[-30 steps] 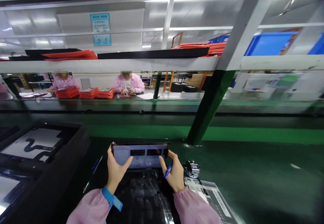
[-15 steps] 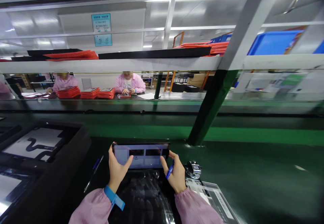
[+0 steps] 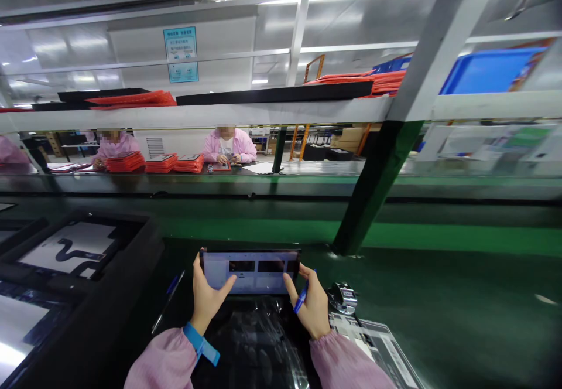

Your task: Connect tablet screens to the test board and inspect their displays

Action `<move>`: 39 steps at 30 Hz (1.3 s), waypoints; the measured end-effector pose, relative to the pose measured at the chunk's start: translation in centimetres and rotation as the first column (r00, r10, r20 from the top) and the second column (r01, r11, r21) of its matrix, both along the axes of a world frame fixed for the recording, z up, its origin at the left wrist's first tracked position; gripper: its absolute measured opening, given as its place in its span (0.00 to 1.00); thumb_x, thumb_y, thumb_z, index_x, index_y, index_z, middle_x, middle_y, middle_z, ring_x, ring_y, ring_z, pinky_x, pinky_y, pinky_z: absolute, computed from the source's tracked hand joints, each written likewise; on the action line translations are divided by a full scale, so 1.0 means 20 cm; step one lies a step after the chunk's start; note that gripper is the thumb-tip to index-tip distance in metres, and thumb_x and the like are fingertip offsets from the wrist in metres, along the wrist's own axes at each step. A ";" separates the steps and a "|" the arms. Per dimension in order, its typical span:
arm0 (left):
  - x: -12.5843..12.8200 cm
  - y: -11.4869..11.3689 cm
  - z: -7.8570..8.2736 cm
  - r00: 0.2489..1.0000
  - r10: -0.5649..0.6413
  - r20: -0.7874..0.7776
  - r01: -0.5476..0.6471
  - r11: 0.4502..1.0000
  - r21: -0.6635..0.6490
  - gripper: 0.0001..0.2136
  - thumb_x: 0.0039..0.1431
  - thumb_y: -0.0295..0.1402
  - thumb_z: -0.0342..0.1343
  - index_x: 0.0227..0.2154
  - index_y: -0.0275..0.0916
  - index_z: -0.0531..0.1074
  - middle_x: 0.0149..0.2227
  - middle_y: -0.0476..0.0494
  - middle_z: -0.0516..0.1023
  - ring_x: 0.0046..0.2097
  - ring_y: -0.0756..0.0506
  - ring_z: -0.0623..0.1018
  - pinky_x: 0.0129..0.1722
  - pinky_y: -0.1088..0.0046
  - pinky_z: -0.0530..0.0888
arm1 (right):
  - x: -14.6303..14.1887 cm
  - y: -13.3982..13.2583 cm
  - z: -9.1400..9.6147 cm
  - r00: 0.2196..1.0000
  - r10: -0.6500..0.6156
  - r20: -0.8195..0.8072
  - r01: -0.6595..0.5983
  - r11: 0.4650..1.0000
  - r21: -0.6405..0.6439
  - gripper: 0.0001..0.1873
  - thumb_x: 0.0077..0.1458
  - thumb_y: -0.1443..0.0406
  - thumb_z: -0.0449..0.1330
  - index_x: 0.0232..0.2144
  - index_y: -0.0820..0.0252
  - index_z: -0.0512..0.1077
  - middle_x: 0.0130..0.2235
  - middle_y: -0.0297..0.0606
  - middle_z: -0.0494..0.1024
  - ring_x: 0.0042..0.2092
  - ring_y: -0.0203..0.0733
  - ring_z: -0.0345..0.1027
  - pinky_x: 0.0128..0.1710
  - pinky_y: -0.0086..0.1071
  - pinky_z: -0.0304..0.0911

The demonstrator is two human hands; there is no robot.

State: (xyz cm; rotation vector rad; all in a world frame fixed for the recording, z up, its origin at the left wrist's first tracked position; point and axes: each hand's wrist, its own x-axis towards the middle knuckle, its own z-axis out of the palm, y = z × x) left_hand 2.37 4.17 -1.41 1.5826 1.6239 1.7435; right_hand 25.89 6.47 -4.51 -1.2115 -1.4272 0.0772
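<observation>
Holding tablet point(image 3: 250, 286), long axis left-right, screen point(image 3: 263, 289) facing camera.

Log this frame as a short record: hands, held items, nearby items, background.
left hand: grips one end of screen, thumb on its front
right hand: grips the other end; blue pen tucked in it
screen: lit, two dark rectangles showing
left wrist: blue band
nearby, left: second pen lying down; black tray with a panel in it
nearby, right: metal device; flat panel, partly hidden by sleeve
background: co-workers in pink; red stacks
</observation>
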 end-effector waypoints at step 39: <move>-0.21 0.00 -0.12 0.964 -0.253 -0.083 0.252 0.967 -0.019 0.40 0.44 0.31 0.63 0.62 0.37 0.53 0.60 0.30 0.64 0.61 0.34 0.65 0.59 0.52 0.64 | 0.01 -0.01 -0.01 1.000 0.027 0.007 -0.027 0.999 -0.036 0.25 0.56 0.49 0.57 0.47 0.60 0.66 0.41 0.46 0.77 0.41 0.50 0.74 0.43 0.45 0.70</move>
